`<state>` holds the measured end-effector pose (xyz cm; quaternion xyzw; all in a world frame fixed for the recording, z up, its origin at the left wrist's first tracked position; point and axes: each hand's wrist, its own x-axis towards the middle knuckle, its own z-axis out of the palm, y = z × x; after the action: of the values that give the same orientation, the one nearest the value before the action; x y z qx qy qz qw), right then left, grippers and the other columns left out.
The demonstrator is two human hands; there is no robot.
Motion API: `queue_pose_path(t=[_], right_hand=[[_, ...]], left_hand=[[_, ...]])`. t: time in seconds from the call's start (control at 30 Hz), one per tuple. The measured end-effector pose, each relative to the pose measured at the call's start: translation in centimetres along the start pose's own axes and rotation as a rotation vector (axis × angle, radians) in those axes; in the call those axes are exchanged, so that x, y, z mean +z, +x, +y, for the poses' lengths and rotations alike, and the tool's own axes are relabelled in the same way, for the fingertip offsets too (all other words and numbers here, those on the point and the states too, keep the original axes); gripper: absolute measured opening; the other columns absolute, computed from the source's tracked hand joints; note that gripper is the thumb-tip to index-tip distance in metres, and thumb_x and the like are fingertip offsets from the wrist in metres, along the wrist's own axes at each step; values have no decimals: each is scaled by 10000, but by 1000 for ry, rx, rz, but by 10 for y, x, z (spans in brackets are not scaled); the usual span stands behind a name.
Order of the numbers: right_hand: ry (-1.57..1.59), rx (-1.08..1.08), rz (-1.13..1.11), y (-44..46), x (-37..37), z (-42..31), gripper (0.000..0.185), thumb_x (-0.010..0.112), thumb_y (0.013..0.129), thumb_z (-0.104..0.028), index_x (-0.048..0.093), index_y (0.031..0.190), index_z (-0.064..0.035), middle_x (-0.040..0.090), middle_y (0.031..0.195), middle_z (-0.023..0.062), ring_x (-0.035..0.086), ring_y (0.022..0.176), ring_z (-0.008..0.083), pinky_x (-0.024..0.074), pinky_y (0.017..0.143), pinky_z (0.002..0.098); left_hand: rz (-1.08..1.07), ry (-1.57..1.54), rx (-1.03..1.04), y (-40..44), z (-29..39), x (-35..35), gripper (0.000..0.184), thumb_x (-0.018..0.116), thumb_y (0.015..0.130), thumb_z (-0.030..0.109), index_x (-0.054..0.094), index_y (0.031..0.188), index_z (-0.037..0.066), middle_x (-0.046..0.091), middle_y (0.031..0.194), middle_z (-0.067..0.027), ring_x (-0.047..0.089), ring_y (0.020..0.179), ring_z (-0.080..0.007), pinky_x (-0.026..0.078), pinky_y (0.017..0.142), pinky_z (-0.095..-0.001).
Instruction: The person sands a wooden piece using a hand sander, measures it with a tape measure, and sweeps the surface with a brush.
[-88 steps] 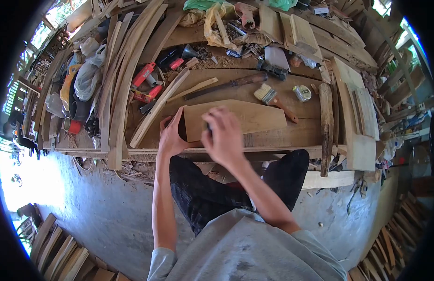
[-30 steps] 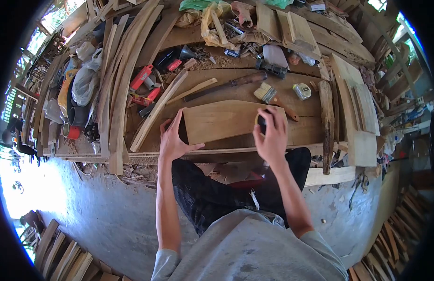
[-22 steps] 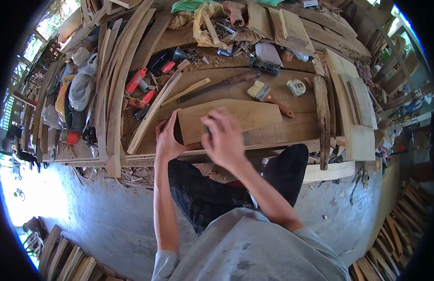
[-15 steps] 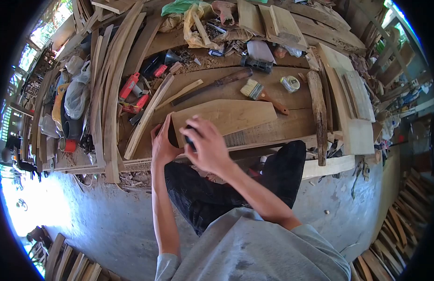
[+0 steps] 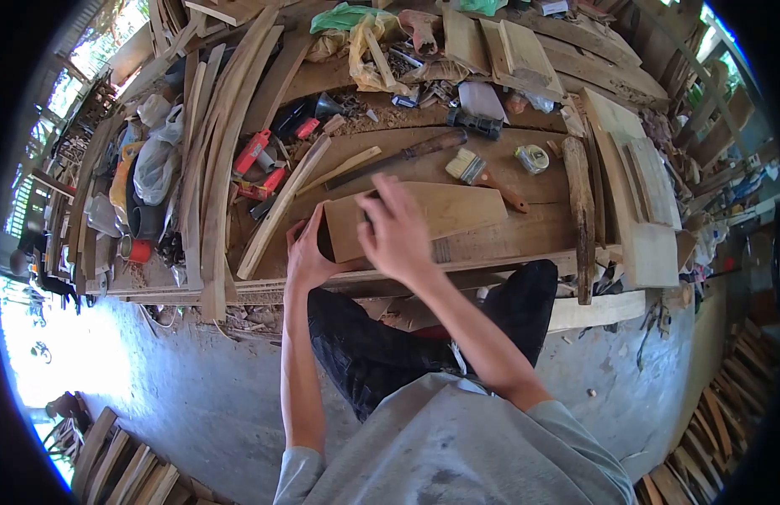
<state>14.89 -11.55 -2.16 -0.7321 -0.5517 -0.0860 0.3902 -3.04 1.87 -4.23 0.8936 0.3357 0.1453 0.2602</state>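
Note:
A pale tapered wooden piece [image 5: 461, 209] lies across the bench in front of me, its left end dark inside or shadowed. My left hand [image 5: 306, 257] grips that left end, thumb and fingers around the edge. Over the face of the piece is my right hand [image 5: 398, 231], blurred by motion, its fingers curled around a small dark object [image 5: 370, 207] mostly hidden by them. Behind the piece lies a long dark tool with a wooden handle [image 5: 436, 143]. A paintbrush [image 5: 491, 180] and a tape measure [image 5: 531, 158] rest farther right.
A wooden strip [image 5: 285, 208] slants left of the work, near red-and-black tools [image 5: 254, 153]. Long planks [image 5: 226, 143] stack at the left. A rough stick [image 5: 580, 219] and flat boards [image 5: 647, 185] bound the right. Plastic bags and scraps crowd the back.
My right hand has moved right and slightly upward along the wooden piece. My left hand keeps its grip on the end. The whole view has shifted a little.

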Motion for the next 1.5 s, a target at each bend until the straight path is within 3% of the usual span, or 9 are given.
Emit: queue_pose_path(t=[0.2, 0.27, 0.4, 0.47, 0.67, 0.77, 1.0, 1.23, 1.5], right_hand=[[107, -158, -171, 8, 29, -41, 778, 755, 1004, -411, 472, 1667, -117, 280, 1802, 219, 291, 1660, 421, 285, 1350, 528], [120, -205, -160, 12, -15, -22, 860, 744, 1009, -523, 425, 1700, -122, 325, 1786, 215, 310, 1653, 421, 282, 1350, 525], [-28, -17, -143, -3, -96, 68, 1029, 821, 905, -647, 446, 1678, -81, 469, 1700, 225, 428, 1582, 431, 350, 1314, 546], [-62, -24, -123, -18, -117, 116, 1094, 859, 839, -687, 473, 1660, -74, 532, 1657, 207, 466, 1563, 407, 377, 1305, 546], [27, 117, -293, -38, -120, 150, 1076, 971, 744, -584, 537, 1604, -105, 580, 1625, 180, 513, 1519, 442, 395, 1292, 539], [38, 137, -317, -39, -121, 151, 1059, 992, 716, -569, 561, 1569, -113, 585, 1623, 173, 513, 1519, 446, 410, 1283, 529], [73, 131, -194, -54, -104, 187, 1023, 1011, 689, -527, 599, 1521, -96, 650, 1530, 178, 602, 1427, 424, 495, 1206, 507], [130, 186, -230, -38, -121, 158, 958, 1017, 697, -467, 633, 1471, -52, 706, 1422, 153, 663, 1361, 380, 529, 1159, 481], [154, 128, -172, -43, -110, 170, 995, 1027, 658, -539, 655, 1443, -54, 719, 1410, 129, 658, 1383, 344, 533, 1154, 469]], left_hand=[[35, 242, 180, 4, -30, 9, 1337, 1028, 597, 475, 372, 1697, 94, 588, 1620, -187, 550, 1506, -316, 305, 1298, -528], [-108, -144, 32, 1, -15, -14, 1352, 1039, 605, 469, 353, 1703, 77, 518, 1682, -186, 480, 1572, -321, 328, 1302, -518], [122, -147, 127, -15, -12, -44, 1579, 1064, 546, 576, 201, 1770, 74, 398, 1763, -208, 325, 1668, -336, 283, 1355, -471], [152, -178, 118, -24, 11, -61, 1465, 1028, 638, 595, 244, 1768, 91, 337, 1795, -204, 320, 1670, -343, 258, 1367, -483], [223, -23, 178, -6, 38, -5, 749, 748, 1039, 395, 463, 1680, 132, 421, 1752, -160, 384, 1628, -392, 290, 1326, -583], [133, 43, 306, 9, 102, 21, 463, 643, 1082, 194, 604, 1533, 95, 549, 1622, -172, 467, 1556, -407, 335, 1310, -566], [42, -275, 462, 55, 211, 116, 369, 635, 1059, 109, 676, 1425, 131, 633, 1546, -127, 574, 1468, -359, 386, 1301, -539], [317, -225, 228, 49, 158, 76, 252, 697, 1010, 116, 740, 1258, 114, 706, 1424, -143, 615, 1403, -384, 428, 1255, -529], [255, -242, 411, 47, 196, 103, 253, 709, 1025, 112, 753, 1274, 114, 725, 1421, -162, 655, 1380, -395, 476, 1215, -546]])
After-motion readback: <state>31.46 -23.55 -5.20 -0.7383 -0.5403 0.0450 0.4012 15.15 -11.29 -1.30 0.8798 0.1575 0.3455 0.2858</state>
